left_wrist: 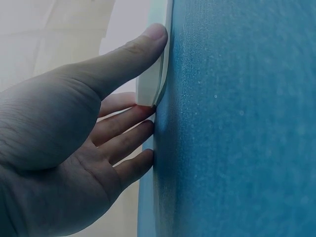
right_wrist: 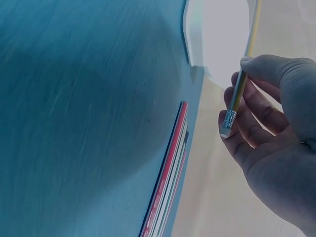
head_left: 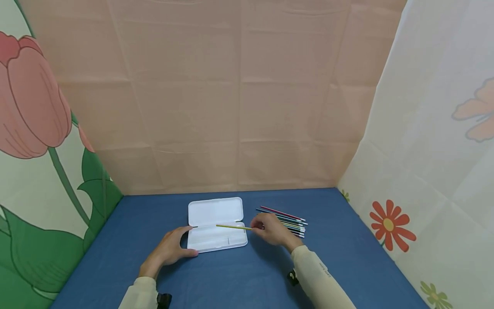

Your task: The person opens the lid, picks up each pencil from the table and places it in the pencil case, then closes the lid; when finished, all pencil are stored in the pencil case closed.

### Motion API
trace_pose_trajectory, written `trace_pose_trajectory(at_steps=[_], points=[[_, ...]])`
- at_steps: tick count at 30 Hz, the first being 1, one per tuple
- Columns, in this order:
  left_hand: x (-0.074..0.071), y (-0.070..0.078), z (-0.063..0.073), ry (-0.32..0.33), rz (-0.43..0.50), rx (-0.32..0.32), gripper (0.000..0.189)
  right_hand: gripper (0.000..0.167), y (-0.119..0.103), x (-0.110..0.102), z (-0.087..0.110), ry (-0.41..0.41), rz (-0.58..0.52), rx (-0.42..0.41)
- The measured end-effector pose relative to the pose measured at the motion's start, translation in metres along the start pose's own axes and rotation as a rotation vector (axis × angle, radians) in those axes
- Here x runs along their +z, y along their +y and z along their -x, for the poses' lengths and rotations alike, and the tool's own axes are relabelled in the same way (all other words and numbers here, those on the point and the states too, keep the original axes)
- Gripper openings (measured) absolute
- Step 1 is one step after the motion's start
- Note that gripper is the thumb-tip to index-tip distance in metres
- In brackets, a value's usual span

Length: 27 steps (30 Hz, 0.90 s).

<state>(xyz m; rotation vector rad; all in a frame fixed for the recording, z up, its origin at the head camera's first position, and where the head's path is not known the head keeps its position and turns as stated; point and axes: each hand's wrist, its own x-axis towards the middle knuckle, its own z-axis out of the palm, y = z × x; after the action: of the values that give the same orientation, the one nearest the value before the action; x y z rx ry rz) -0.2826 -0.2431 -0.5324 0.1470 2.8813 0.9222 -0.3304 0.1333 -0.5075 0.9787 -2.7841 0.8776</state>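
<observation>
A white pencil case (head_left: pixel 206 240) lies with its lid (head_left: pixel 216 211) folded back away from me. My left hand (head_left: pixel 170 248) holds the case at its left end, thumb on the near edge and fingers toward the hinge side. Between thumb and fingers of my right hand (head_left: pixel 272 229) is a yellow pencil (head_left: pixel 233 226), pinched near its eraser end. That pencil reaches left over the case's tray, and its metal band and eraser (right_wrist: pixel 227 126) show in the right wrist view. A small raised divider (head_left: pixel 228 241) shows inside the tray.
Several pencils (head_left: pixel 285 214) of different colours lie side by side to the right of the case, partly behind my right hand. Blue cloth (head_left: pixel 216 279) covers the table. A beige backdrop (head_left: pixel 239 107) hangs behind, with flower-printed sheets at both sides.
</observation>
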Motion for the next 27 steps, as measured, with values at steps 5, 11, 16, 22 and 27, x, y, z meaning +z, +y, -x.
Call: trace_pose_trajectory(at_steps=[5, 11, 16, 22, 27], points=[[0.000, 0.001, 0.000, 0.005, 0.002, 0.001, 0.101, 0.008, -0.005, 0.008, -0.010, -0.014, -0.011, -0.007], [-0.001, 0.001, 0.000, 0.011, 0.002, 0.009, 0.102, 0.009, -0.010, 0.018, -0.020, -0.043, -0.021, 0.001], [-0.001, 0.000, -0.001, 0.011, -0.001, 0.004, 0.103, 0.008, -0.015, 0.026, -0.029, -0.057, -0.033, -0.017], [-0.001, -0.001, -0.001, 0.013, -0.003, 0.019, 0.102, 0.007, -0.021, 0.036, -0.041, -0.067, -0.033, -0.024], [-0.001, 0.000, -0.001, 0.013, -0.001, 0.020, 0.103, 0.007, -0.024, 0.044, -0.047, -0.089, -0.034, -0.010]])
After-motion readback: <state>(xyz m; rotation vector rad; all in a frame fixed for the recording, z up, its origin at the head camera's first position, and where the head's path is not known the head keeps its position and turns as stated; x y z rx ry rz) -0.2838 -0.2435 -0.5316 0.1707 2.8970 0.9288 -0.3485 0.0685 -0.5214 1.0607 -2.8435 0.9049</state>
